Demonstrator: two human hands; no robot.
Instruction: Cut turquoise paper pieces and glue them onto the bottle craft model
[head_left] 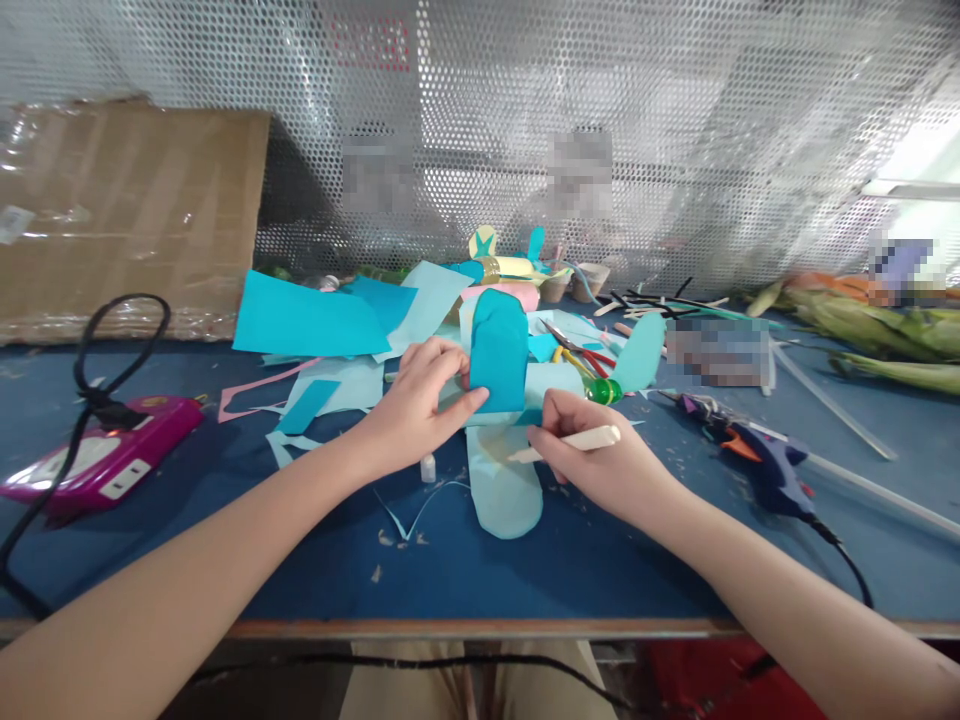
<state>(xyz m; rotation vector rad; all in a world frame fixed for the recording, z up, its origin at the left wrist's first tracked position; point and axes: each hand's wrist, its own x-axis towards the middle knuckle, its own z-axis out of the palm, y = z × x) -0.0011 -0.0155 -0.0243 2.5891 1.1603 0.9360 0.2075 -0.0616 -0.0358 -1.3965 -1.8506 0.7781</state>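
Observation:
My left hand (427, 400) pinches the lower left edge of a turquoise cut piece (499, 345) with a rounded top, thumb on its front. In my right hand (600, 470) is a white pen (596, 438), its tip pointing left over a pale blue rounded strip (506, 500) that lies on the table. A small clear cap (428, 467) rests just below my left hand. Behind the turquoise piece are scissors (574, 355) with red and yellow handles, partly covered by scraps. A green bottle neck (604, 390) lies beside my right hand.
Turquoise sheets (307, 315) and pale blue scraps (345, 385) spread behind my hands. On the right lies a blue glue gun (772, 470) with its cord; on the left, a magenta power strip (142, 450). A cardboard sheet (135, 220) leans against the perforated wall. Corn husks (885, 325) lie far right.

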